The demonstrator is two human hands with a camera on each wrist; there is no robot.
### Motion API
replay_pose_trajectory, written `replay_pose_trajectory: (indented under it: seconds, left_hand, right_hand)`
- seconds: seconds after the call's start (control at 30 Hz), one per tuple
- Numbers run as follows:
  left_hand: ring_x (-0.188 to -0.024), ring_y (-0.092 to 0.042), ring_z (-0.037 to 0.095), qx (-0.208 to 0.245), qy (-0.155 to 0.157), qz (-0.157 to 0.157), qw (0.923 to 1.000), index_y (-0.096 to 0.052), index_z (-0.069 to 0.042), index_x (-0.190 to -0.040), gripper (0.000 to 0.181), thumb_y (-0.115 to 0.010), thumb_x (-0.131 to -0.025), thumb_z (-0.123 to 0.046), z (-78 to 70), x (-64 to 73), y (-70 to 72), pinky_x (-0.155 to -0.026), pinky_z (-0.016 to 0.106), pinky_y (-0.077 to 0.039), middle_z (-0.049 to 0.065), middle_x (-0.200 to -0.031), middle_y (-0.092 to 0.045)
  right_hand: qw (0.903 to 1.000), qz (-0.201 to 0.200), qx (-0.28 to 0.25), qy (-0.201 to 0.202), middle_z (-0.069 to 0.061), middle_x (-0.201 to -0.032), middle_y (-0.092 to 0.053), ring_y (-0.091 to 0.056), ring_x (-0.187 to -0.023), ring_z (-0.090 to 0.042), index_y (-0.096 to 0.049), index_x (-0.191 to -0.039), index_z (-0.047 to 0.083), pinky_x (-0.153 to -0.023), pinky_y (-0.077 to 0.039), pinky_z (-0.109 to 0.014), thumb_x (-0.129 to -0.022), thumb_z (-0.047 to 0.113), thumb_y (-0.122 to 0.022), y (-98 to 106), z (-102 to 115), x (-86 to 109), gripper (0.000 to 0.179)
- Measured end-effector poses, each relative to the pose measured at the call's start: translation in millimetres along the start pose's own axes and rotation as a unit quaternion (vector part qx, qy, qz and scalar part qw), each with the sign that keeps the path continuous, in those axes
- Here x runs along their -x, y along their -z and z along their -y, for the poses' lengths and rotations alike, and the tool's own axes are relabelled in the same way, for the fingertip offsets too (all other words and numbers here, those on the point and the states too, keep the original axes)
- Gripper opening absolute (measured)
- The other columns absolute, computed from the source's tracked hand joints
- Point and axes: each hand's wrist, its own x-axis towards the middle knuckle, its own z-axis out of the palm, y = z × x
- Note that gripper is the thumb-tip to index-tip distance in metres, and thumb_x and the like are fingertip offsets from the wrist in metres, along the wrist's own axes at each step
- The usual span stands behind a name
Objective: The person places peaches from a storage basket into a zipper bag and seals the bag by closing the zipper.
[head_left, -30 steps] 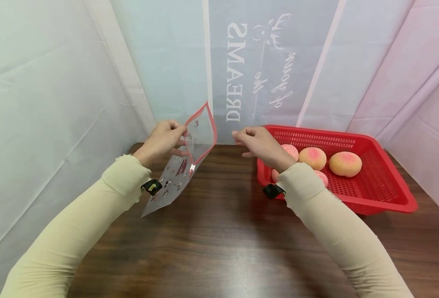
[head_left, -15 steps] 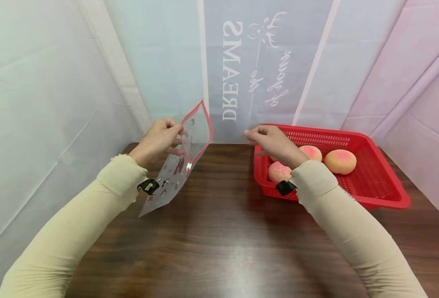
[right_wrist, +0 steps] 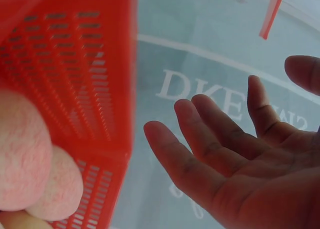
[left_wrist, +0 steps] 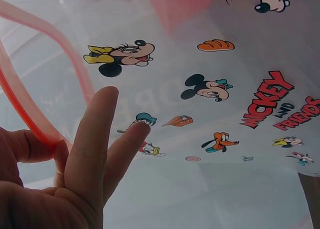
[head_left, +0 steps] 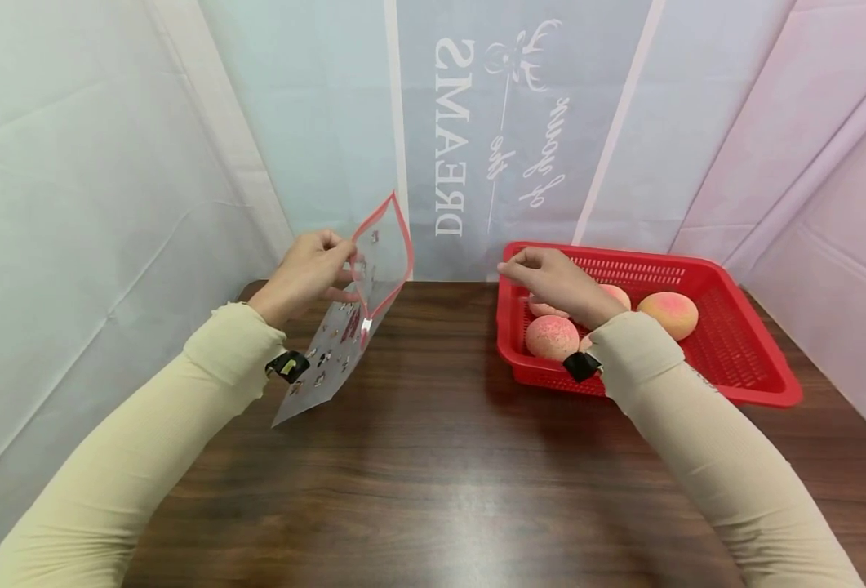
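In the head view my left hand (head_left: 306, 273) pinches the red-edged rim of a clear zip bag (head_left: 322, 359) between thumb and index finger. The bag's mouth gapes open, with a white zip slider (head_left: 366, 327) at its near corner. Cartoon prints cover the bag (left_wrist: 210, 134) in the left wrist view, where two more fingers lie straight against it. My right hand (head_left: 561, 282) hovers over the left side of a red plastic basket (head_left: 763, 351), holding nothing. Its fingers are loosely spread in the right wrist view. Several peaches (head_left: 552, 336) lie in the basket, some partly hidden by my right hand and sleeve.
The dark wooden table (head_left: 403, 457) stretches between the bag and basket. A printed cloth backdrop (head_left: 447, 139) stands behind it, with a white cloth wall (head_left: 95, 204) on the left and a pinkish one (head_left: 837, 196) on the right.
My right hand has moved right, from beside the basket to above its left edge, uncovering a peach. The left hand keeps its pinch on the bag; the whole view has shifted slightly.
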Motion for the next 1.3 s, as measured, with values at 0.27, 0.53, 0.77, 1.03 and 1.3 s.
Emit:
replay_pose_trajectory:
  seconds: [0.27,0.53,0.77,1.03,1.3]
  left_hand:
    - [-0.118,-0.057,0.039,0.002,-0.003,-0.001,1.0,-0.048,0.004,-0.104,0.019,-0.04,-0.102,-0.014,1.1,0.2,1.4,-0.077,0.034,-0.064,0.019,-0.133,-0.047]
    - [-0.111,-0.06,0.036,0.001,-0.011,-0.01,0.9999,-0.048,0.003,-0.103,0.018,-0.041,-0.101,-0.013,1.9,-1.3,2.2,-0.079,0.039,-0.064,0.016,-0.134,-0.047]
    - [-0.11,-0.059,0.037,0.005,-0.007,-0.012,0.9999,-0.048,0.004,-0.101,0.017,-0.04,-0.101,-0.012,3.0,-3.0,3.6,-0.078,0.039,-0.064,0.019,-0.136,-0.048]
    - [-0.115,-0.058,0.038,0.003,-0.004,-0.012,0.9999,-0.047,0.003,-0.101,0.016,-0.04,-0.101,-0.011,2.4,-1.0,5.2,-0.074,0.033,-0.065,0.02,-0.137,-0.049]
    - [-0.114,-0.059,0.037,-0.004,-0.005,-0.013,0.9999,-0.048,0.003,-0.102,0.018,-0.041,-0.102,-0.013,2.8,-2.6,6.1,-0.074,0.033,-0.065,0.019,-0.139,-0.048]
  right_hand:
    - [0.999,0.003,0.045,-0.004,-0.016,-0.135,-0.053,-0.048,-0.12,-0.033,-0.05,-0.141,0.006,-0.104,-0.049,-0.051,-0.1,0.038,-0.057,8.5,-11.0,0.3,0.053]
    - [0.9957,0.024,0.089,-0.002,-0.022,-0.14,-0.051,-0.047,-0.128,-0.039,-0.046,-0.145,0.003,-0.109,-0.043,-0.058,-0.098,0.034,-0.06,14.5,-24.5,-2.4,0.058]
    - [0.9892,0.042,0.14,-0.003,-0.021,-0.141,-0.05,-0.047,-0.127,-0.039,-0.046,-0.145,0.004,-0.106,-0.044,-0.062,-0.095,0.038,-0.063,17.3,-31.9,-7.0,0.063]
    - [0.9812,0.072,0.178,-0.015,-0.021,-0.138,-0.052,-0.047,-0.122,-0.038,-0.045,-0.146,0.007,-0.101,-0.046,-0.064,-0.091,0.04,-0.068,22.2,-35.7,-9.2,0.068]
    - [0.9764,0.093,0.194,-0.017,-0.022,-0.138,-0.052,-0.047,-0.121,-0.038,-0.041,-0.149,0.006,-0.104,-0.042,-0.065,-0.088,0.035,-0.074,25.3,-41.7,-15.1,0.075]
